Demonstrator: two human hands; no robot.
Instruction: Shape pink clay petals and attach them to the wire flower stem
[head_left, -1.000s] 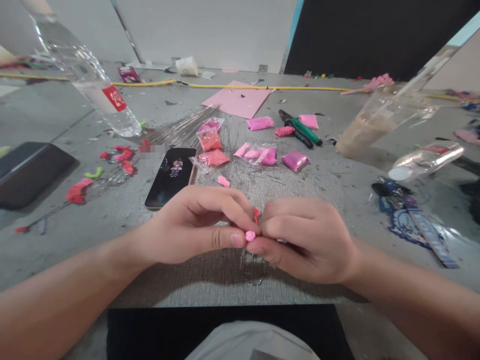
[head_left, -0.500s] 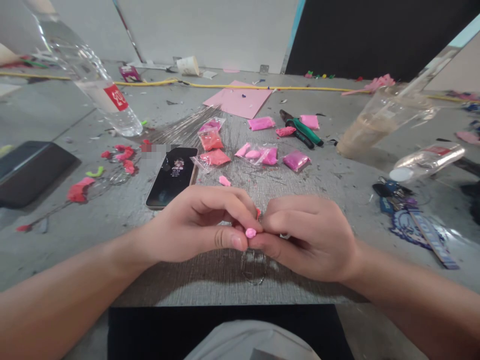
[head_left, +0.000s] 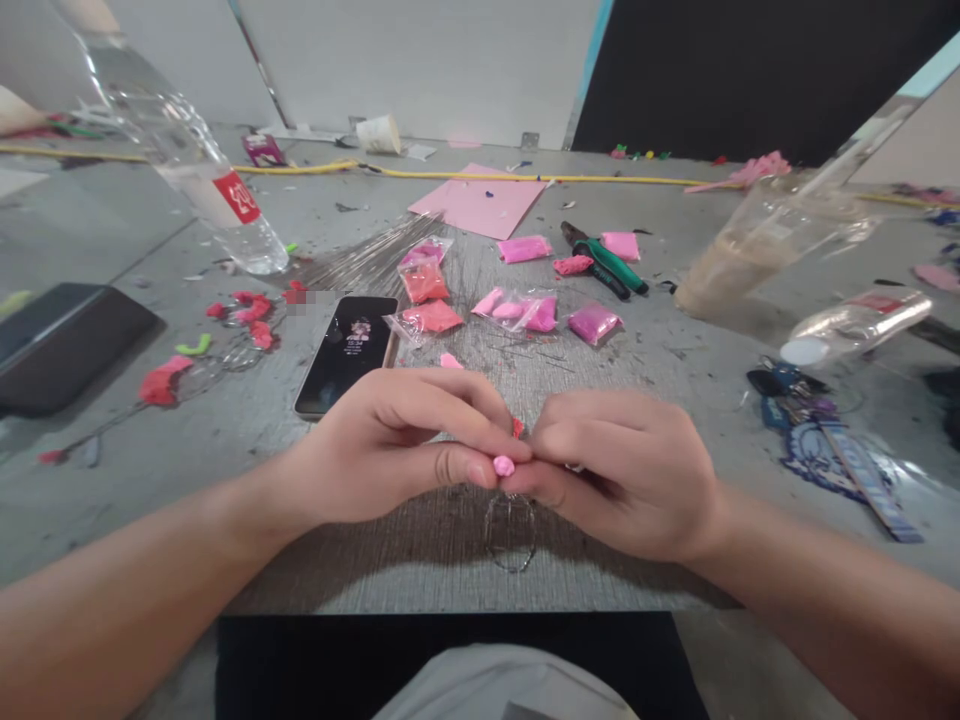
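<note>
A small lump of pink modelling clay (head_left: 504, 466) sits between the fingertips of both hands, near the table's front edge. My left hand (head_left: 412, 440) comes in from the left, its thumb and forefinger closed on the clay. From the other side my right hand (head_left: 619, 465) pinches it too, with the remaining fingers curled. Below the clay hangs a bent loop of thin wire (head_left: 511, 540); how it joins the clay is hidden. A bit of red clay (head_left: 517, 428) shows just behind the fingertips. Another pink piece (head_left: 450, 361) lies beyond my left hand.
Past my hands lie a phone (head_left: 349, 355), clay packets (head_left: 594, 322), pliers (head_left: 615, 265) and a bundle of wires (head_left: 367, 255). A water bottle (head_left: 217, 190) stands left; a drink cup (head_left: 739, 255), a lying bottle (head_left: 855, 325) and keychains (head_left: 832, 450) are right.
Both hands stay nearly in place around the pink clay. The fingertips have shifted slightly, and a little more of the wire loop shows below. The view has moved a touch.
</note>
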